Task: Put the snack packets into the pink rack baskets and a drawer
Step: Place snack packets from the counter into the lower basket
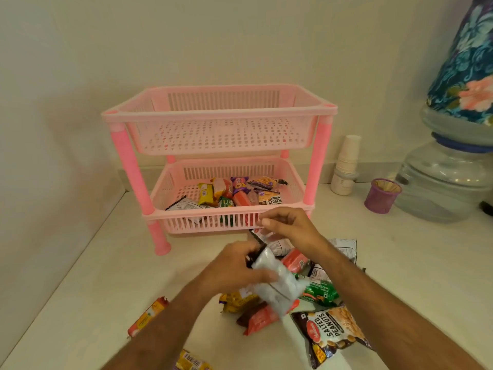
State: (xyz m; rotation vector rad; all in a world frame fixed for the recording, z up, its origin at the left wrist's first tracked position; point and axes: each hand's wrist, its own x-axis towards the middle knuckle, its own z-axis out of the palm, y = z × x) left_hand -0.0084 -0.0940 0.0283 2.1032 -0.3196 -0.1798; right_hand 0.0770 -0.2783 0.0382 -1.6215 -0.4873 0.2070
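Nearest the camera, loose packets lay scattered on the white counter (400, 263): a yellow packet (190, 363) at the bottom edge, a salted peanuts packet (332, 333) to the right, an orange biscuit roll (148, 316) to the left, a red-brown bar (257, 317) and a green packet (321, 292) between them. Above that pile the left hand (234, 271) curled its fingers round a silvery white packet (277, 287), which hung tilted and blurred; the right hand (286, 227) pinched the top corner of a second white packet (269, 240) just in front of the lower basket (226, 222); how firmly either pinch held, I could not tell.

The step looked like lifting these packets into the rack; it would go best by raising each packet clear of the front rim before letting go, and by aiming at bare mesh; the lower basket already held a heap of packets toward its middle and right, with some room at the left; the upper basket (218, 113) stood empty and open from above.

Pink posts (318, 161) bounded the gap between tiers, so entry from the front was low; the wall closed the left and back; paper cups (346, 161), a purple holder (381, 196) and a water dispenser (448, 180) stood well to the right.
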